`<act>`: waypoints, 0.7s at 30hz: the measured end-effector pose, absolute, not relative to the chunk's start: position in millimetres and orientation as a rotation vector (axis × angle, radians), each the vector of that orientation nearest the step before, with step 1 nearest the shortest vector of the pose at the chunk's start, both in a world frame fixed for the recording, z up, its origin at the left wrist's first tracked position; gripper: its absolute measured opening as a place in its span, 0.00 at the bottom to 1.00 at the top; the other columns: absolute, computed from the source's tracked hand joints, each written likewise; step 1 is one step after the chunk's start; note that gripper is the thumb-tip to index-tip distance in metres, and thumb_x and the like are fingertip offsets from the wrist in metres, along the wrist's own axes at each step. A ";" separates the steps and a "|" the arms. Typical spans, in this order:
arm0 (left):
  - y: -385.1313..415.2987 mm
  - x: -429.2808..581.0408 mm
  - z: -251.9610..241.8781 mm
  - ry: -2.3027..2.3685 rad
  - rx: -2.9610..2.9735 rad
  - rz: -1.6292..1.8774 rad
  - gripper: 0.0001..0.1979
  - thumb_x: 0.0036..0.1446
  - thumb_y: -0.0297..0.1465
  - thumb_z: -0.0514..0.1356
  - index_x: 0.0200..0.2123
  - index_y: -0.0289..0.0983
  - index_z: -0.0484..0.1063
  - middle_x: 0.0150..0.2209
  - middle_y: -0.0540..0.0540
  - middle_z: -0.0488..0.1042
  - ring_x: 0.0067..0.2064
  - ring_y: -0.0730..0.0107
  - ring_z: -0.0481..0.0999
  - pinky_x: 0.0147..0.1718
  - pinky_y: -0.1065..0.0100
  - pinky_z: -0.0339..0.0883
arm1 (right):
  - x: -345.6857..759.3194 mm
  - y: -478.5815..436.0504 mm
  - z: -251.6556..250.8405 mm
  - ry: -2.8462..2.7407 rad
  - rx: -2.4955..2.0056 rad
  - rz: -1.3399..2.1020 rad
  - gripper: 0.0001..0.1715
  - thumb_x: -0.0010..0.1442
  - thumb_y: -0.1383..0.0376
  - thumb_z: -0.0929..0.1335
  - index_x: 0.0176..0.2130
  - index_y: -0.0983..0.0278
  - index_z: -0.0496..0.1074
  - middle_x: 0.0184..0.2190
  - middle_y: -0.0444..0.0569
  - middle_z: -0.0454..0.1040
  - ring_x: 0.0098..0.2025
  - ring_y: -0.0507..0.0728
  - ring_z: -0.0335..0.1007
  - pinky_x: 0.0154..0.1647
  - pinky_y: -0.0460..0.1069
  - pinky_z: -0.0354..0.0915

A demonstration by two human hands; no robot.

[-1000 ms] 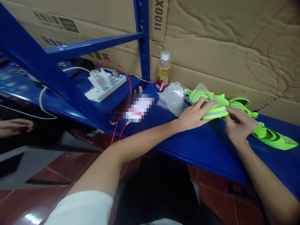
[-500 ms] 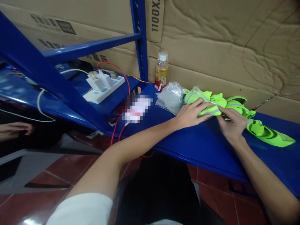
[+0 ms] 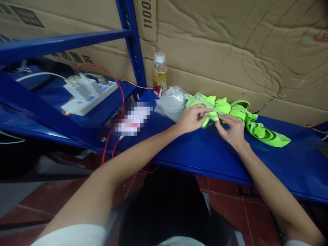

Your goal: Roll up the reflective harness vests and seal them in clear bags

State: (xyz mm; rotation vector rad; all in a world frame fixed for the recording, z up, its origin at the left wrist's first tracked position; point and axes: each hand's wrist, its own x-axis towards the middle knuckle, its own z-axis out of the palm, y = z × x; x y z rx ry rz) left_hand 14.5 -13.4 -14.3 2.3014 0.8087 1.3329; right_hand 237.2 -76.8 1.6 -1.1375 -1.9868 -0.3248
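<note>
Nearest us, at the lower edge of the frame, we note a white sleeve (image 3: 74,235), dark trousers (image 3: 164,201) and, lower right of centre, red floor tiles (image 3: 228,212). Beyond them the front edge of a blue metal shelf (image 3: 194,150) crosses the frame.

Just above centre, over the shelf, we record both hands at one fluorescent yellow-green band with a grey stripe (image 3: 211,117). Left hand (image 3: 191,118): thumb and fingers together, clamped on the band's left part. Right hand (image 3: 232,129): thumb and forefinger closed on its right end. The band lies between the two hands, right of centre.

Behind the hands, we see a row of looped yellow-green bands (image 3: 222,106) running to the right; clear plastic overlaps its left end. Left of the row lies a crumpled clear plastic bag (image 3: 173,102). At centre left, we find a pale, pixelated object, its identity hidden (image 3: 137,116), with a red cable (image 3: 115,145) at its lower end.

Farther back, we log a capped bottle (image 3: 160,77), a white power strip with plugged-in adapters at left (image 3: 81,106), a blue upright (image 3: 134,48) and corrugated cardboard (image 3: 205,44) across the top.
</note>
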 end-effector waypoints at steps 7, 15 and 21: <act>-26.1 13.8 -8.4 0.812 2.465 1.378 0.16 0.71 0.27 0.56 0.54 0.40 0.81 0.47 0.44 0.81 0.44 0.67 0.81 0.46 0.64 0.76 | 225.4 -82.4 4.1 -2.121 -1.344 -0.504 0.16 0.72 0.67 0.64 0.43 0.66 0.82 0.33 0.54 0.82 0.35 0.62 0.79 0.36 0.53 0.70; -42.6 12.6 -1.3 0.911 2.671 1.158 0.25 0.67 0.40 0.65 0.63 0.39 0.71 0.59 0.40 0.76 0.53 0.55 0.81 0.45 0.59 0.78 | 221.5 -87.5 -0.5 -2.254 -1.533 -0.623 0.23 0.72 0.68 0.62 0.58 0.69 0.80 0.44 0.59 0.84 0.38 0.63 0.80 0.29 0.52 0.65; -35.9 8.0 -1.2 0.965 2.936 1.154 0.14 0.75 0.37 0.56 0.47 0.40 0.81 0.60 0.40 0.76 0.51 0.57 0.81 0.39 0.61 0.74 | 228.6 -82.2 -4.5 -2.125 -1.451 -0.470 0.22 0.75 0.66 0.62 0.58 0.66 0.81 0.42 0.57 0.85 0.41 0.63 0.83 0.38 0.53 0.74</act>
